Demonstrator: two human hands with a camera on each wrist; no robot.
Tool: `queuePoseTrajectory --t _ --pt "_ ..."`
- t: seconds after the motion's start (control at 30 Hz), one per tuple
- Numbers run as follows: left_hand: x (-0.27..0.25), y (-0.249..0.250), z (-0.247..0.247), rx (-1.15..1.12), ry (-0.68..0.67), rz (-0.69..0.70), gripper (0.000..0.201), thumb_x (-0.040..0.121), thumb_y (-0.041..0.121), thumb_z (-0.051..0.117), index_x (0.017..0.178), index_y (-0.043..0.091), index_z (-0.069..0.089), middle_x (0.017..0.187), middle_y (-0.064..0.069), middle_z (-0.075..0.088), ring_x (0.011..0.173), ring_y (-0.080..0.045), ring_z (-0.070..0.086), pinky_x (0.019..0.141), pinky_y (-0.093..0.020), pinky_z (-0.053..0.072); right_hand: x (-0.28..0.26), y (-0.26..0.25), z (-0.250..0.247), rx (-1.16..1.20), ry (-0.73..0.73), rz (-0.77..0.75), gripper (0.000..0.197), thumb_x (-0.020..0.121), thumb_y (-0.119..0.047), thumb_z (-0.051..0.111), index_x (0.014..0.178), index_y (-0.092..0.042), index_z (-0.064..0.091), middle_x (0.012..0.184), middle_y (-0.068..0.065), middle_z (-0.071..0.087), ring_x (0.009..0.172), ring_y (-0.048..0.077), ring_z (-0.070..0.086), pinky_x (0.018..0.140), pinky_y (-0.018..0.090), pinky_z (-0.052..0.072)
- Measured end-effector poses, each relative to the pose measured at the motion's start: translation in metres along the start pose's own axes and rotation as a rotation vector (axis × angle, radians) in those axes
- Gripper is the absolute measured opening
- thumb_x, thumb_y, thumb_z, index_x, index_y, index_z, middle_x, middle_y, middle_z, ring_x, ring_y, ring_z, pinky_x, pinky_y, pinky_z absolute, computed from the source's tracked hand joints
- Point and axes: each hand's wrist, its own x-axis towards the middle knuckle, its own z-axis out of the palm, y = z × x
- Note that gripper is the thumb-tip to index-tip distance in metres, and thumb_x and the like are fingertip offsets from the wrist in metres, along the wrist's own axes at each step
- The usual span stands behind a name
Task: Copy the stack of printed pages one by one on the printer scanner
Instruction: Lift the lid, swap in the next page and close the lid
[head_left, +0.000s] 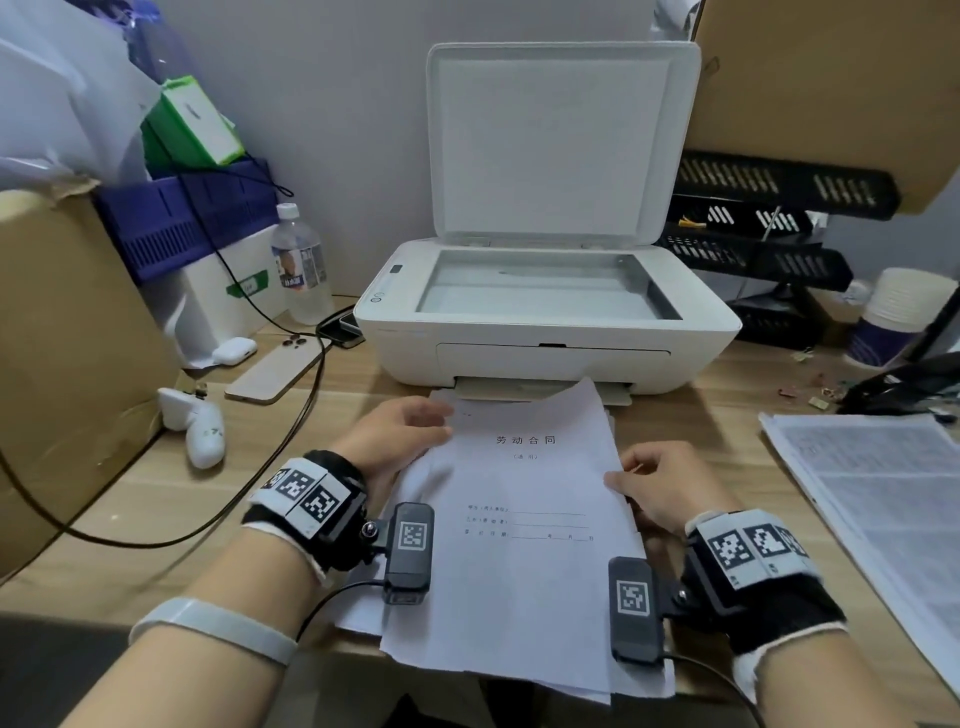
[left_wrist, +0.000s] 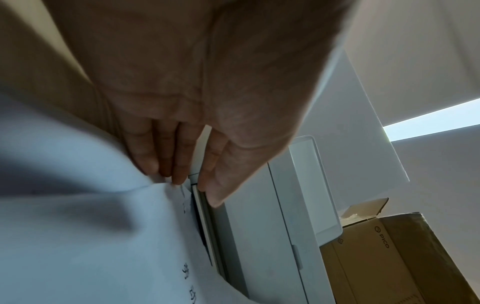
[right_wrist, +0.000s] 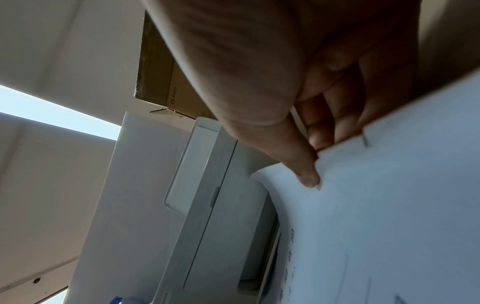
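The white printer (head_left: 545, 343) stands at the back of the desk with its lid (head_left: 561, 140) up and the scanner glass (head_left: 545, 286) bare. In front of it lies the stack of pages (head_left: 358, 618), partly over the desk's near edge. The top page (head_left: 524, 499) bears a printed title and is slightly raised. My left hand (head_left: 436, 421) touches its upper left edge with fairly straight fingers (left_wrist: 153, 156), the thumb apart from the page (left_wrist: 91, 236). My right hand (head_left: 618, 475) pinches the right edge, with the thumb (right_wrist: 303, 170) on top of the page (right_wrist: 389, 205) and the fingers under it.
A phone (head_left: 275, 371), a water bottle (head_left: 301, 265), a white controller (head_left: 200, 426) and a black cable lie to the left, beside a cardboard box (head_left: 67, 338). To the right are another pile of printed sheets (head_left: 878, 499), black trays (head_left: 769, 234) and paper cups (head_left: 893, 317).
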Motion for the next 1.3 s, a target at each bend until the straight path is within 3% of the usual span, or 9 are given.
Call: queuePoseTrajectory --t 0.17,0.33,0.5,0.67,0.83,0.9,1.0,1.2,1.3 --pt "0.001 0.002 0.003 0.022 0.027 0.003 0.042 0.084 0.009 0.076 0.121 0.019 0.06 0.123 -0.005 0.063 0.115 -0.018 0.061 0.103 -0.041 0.05 -0.006 -0.003 -0.005 -0.041 0.096 -0.12 0.016 0.085 -0.019 0.075 0.074 -0.014 0.064 0.062 0.003 0.059 0.057 0.016 0.051 0.061 0.03 0.043" --pt "0.0 0.015 0.002 0.145 0.107 0.028 0.053 0.082 0.019 0.079 0.127 0.021 0.05 0.117 0.002 0.06 0.107 -0.016 0.061 0.071 -0.03 0.055 -0.02 -0.017 -0.013 0.008 -0.018 -0.249 0.016 0.092 -0.018 0.068 0.077 -0.021 0.072 0.074 0.005 0.072 0.06 0.019 0.062 0.062 0.027 0.052" --pt "-0.002 0.025 -0.007 0.074 0.148 0.12 0.02 0.088 0.018 0.071 0.108 0.018 0.067 0.1 0.001 0.074 0.095 -0.019 0.07 0.09 -0.043 0.055 -0.024 -0.029 -0.018 0.106 -0.08 -0.29 0.007 0.09 -0.026 0.071 0.088 -0.02 0.072 0.084 0.009 0.073 0.074 0.031 0.066 0.074 0.042 0.058" --pt "-0.01 0.045 -0.025 -0.314 0.224 0.136 0.011 0.094 0.008 0.061 0.104 0.008 0.065 0.106 -0.015 0.072 0.096 -0.032 0.07 0.082 -0.044 0.056 -0.02 -0.023 -0.027 0.074 -0.352 -0.175 0.024 0.084 -0.023 0.078 0.107 -0.022 0.071 0.098 -0.004 0.077 0.093 0.018 0.073 0.093 0.046 0.056" --pt "-0.007 0.072 -0.049 -0.03 0.388 0.281 0.022 0.081 0.022 0.073 0.1 0.021 0.064 0.102 -0.009 0.071 0.1 -0.033 0.067 0.084 -0.048 0.054 -0.013 -0.058 -0.051 -0.02 -0.101 -0.364 0.015 0.091 -0.014 0.065 0.096 -0.024 0.075 0.091 -0.006 0.077 0.089 0.016 0.073 0.087 0.036 0.056" --pt "-0.008 0.097 -0.057 0.111 0.416 0.384 0.044 0.076 0.025 0.08 0.114 0.028 0.057 0.106 -0.001 0.067 0.104 -0.023 0.064 0.089 -0.04 0.052 -0.012 -0.087 -0.065 -0.149 0.068 -0.445 0.012 0.092 -0.017 0.062 0.088 -0.024 0.072 0.083 -0.006 0.072 0.084 0.015 0.068 0.073 0.025 0.052" --pt "-0.015 0.148 -0.065 0.304 0.441 0.617 0.07 0.076 0.027 0.084 0.133 0.033 0.043 0.111 0.004 0.06 0.104 -0.006 0.059 0.089 -0.026 0.047 -0.008 -0.131 -0.08 -0.33 0.297 -0.574 0.008 0.089 -0.023 0.063 0.085 -0.028 0.068 0.087 -0.001 0.068 0.096 0.027 0.063 0.075 0.033 0.048" --pt "-0.005 0.224 -0.081 0.784 0.462 0.756 0.017 0.086 0.025 0.071 0.103 0.025 0.073 0.094 0.004 0.072 0.098 -0.019 0.067 0.085 -0.024 0.046 0.016 -0.2 -0.11 -0.449 0.554 -0.765 0.013 0.09 -0.022 0.06 0.097 -0.024 0.071 0.1 0.007 0.072 0.096 0.034 0.063 0.081 0.036 0.052" --pt "0.009 0.235 -0.08 0.704 0.529 0.783 0.015 0.091 0.02 0.065 0.099 0.022 0.077 0.089 0.003 0.074 0.091 -0.014 0.066 0.079 -0.019 0.044 0.026 -0.218 -0.126 -0.454 0.65 -0.775 0.016 0.09 -0.021 0.056 0.095 -0.025 0.071 0.097 0.008 0.07 0.092 0.035 0.063 0.076 0.034 0.05"
